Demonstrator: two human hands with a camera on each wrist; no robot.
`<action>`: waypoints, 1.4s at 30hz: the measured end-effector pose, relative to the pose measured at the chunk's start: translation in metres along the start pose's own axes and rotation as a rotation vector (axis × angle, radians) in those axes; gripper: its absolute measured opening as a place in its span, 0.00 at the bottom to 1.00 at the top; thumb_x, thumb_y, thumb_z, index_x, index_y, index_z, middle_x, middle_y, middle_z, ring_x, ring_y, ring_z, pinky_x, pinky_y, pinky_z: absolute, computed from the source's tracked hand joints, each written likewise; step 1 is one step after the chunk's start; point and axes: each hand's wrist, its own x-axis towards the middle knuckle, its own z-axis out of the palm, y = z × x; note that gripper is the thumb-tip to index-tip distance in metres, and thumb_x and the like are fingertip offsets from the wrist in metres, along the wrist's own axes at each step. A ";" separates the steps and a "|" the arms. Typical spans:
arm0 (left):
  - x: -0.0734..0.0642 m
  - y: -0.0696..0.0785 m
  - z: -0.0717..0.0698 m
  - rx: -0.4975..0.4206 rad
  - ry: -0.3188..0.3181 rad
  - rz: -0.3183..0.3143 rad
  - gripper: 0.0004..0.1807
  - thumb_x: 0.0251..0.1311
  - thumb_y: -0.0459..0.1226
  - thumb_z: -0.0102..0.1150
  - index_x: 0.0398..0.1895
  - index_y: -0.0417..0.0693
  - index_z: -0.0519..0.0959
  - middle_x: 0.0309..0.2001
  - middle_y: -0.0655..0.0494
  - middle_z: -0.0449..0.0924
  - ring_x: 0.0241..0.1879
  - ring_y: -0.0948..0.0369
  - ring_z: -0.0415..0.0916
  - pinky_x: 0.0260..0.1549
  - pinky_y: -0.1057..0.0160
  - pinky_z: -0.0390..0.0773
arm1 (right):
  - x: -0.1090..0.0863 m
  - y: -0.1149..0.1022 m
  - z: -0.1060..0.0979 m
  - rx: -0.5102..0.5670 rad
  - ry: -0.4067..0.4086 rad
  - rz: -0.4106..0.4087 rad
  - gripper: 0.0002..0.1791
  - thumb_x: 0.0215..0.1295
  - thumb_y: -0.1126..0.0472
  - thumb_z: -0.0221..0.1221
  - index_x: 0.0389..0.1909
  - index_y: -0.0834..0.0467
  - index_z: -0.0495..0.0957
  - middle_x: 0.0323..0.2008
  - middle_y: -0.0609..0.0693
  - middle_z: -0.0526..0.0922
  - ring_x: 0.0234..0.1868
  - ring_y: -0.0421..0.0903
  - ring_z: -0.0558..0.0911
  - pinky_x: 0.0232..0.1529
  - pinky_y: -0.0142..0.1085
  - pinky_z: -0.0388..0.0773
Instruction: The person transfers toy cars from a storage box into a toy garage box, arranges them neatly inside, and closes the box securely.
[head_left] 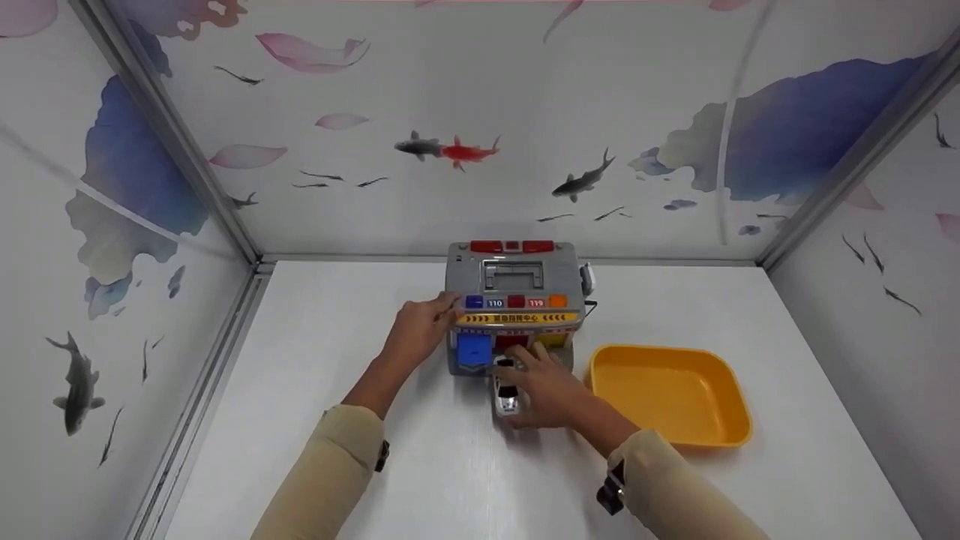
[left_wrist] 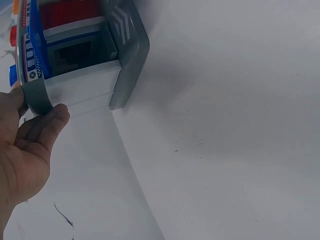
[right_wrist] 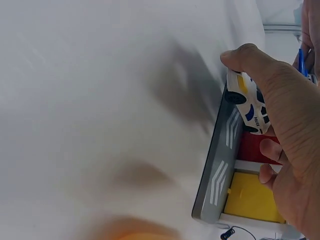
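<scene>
A grey toy garage [head_left: 517, 277] stands at the back of the table, with blue, red and yellow doors along its front. Its blue door [head_left: 475, 350] is swung up, and the left wrist view shows a dark bay behind it. My left hand [head_left: 421, 324] pinches the garage's left roof corner, thumb on one side and fingertips beneath the edge. In my right hand [head_left: 551, 386] is a white toy police car [right_wrist: 248, 102], gripped between thumb and fingers. It sits at the garage's front ledge [right_wrist: 218, 175], before the red door [right_wrist: 257, 148]. The yellow door [right_wrist: 252, 197] is down.
An orange-yellow tray [head_left: 667, 394] lies to the right of the garage, close to my right forearm. A small handset-like part and a thin black cord [head_left: 591, 306] stick out from the garage's right side. Printed wall panels [head_left: 510, 112] enclose the table at the back and sides.
</scene>
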 end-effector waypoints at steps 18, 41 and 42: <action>-0.003 -0.001 0.004 0.025 -0.007 -0.036 0.27 0.84 0.56 0.55 0.78 0.60 0.79 0.73 0.50 0.83 0.64 0.52 0.88 0.62 0.48 0.90 | 0.027 -0.030 0.030 -0.047 -0.036 0.031 0.45 0.67 0.34 0.75 0.84 0.34 0.70 0.90 0.56 0.55 0.89 0.71 0.54 0.84 0.72 0.59; -0.002 0.000 0.003 0.031 0.016 -0.005 0.27 0.84 0.56 0.55 0.78 0.59 0.79 0.75 0.50 0.79 0.73 0.46 0.81 0.74 0.44 0.81 | 0.039 -0.036 0.047 -0.268 0.109 0.020 0.38 0.74 0.34 0.67 0.77 0.43 0.65 0.80 0.64 0.72 0.80 0.69 0.70 0.80 0.66 0.73; -0.002 0.000 0.003 0.028 0.016 -0.005 0.27 0.84 0.56 0.55 0.78 0.59 0.79 0.75 0.50 0.79 0.73 0.46 0.82 0.73 0.44 0.81 | 0.039 -0.036 0.047 -0.280 0.116 0.022 0.37 0.75 0.35 0.66 0.77 0.43 0.65 0.81 0.64 0.72 0.80 0.69 0.70 0.79 0.66 0.73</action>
